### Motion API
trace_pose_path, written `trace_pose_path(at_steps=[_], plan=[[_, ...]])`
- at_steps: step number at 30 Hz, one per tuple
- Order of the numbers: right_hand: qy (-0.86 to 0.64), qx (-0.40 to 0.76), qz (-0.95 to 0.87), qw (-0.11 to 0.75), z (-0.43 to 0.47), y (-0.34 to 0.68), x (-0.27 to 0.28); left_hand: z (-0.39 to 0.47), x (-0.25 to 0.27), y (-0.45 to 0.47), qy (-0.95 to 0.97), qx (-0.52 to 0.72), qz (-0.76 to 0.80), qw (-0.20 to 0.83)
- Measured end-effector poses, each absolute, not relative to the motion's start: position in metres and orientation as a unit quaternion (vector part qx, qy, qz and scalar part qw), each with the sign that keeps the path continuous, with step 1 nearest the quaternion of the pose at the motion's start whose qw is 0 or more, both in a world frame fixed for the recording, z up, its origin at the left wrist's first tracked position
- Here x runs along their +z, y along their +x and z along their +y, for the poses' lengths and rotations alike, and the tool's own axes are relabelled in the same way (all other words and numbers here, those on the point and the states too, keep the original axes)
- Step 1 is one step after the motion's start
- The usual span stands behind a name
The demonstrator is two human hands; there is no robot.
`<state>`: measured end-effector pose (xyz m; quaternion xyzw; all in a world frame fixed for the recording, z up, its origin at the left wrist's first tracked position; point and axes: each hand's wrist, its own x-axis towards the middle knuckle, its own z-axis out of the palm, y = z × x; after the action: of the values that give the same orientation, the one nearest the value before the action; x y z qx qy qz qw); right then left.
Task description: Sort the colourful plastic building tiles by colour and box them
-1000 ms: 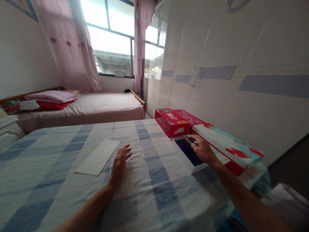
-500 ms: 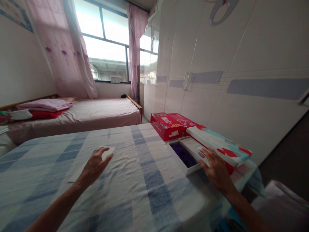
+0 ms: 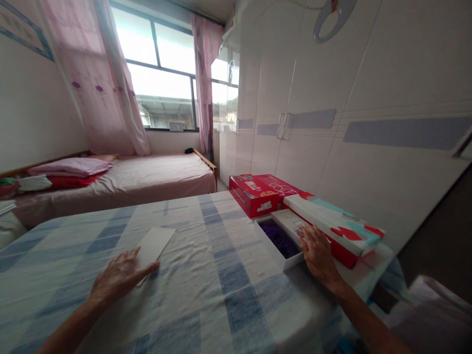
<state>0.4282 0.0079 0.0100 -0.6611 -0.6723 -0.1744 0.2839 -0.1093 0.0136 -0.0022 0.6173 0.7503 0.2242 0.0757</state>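
A flat white rectangular piece (image 3: 157, 245), like a card or lid, lies on the striped cloth. My left hand (image 3: 120, 275) rests over its near end, fingers stretched out and thumb spread; I cannot tell how firmly it touches. On the right, an open white box (image 3: 272, 250) holds dark purple filling (image 3: 279, 237) that looks like shredded paper. Beside it lies a pale flat panel (image 3: 286, 219) with a small printed picture. My right hand (image 3: 319, 253) is over that panel's near part, fingers extended and covering it, next to the box's right edge.
A red printed box (image 3: 260, 199) stands behind the white box. Next to it is a longer red, white and light-blue box (image 3: 335, 226). The blue-and-white cloth (image 3: 236, 290) covers the surface. A bed (image 3: 158, 172) and white wardrobe (image 3: 313, 83) stand beyond.
My left hand has drawn back toward me and lower, uncovering more of the white piece. My right hand has shifted slightly left over the pale panel. The boxes stay in place.
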Motion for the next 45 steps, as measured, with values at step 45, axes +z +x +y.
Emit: trace_pose_path(at_steps=[45], plan=[[-0.583, 0.068, -0.801, 0.118, -0.003, 0.408, 0.067, 0.005, 0.053, 0.244, 0.562, 0.265, 0.416, 0.664]])
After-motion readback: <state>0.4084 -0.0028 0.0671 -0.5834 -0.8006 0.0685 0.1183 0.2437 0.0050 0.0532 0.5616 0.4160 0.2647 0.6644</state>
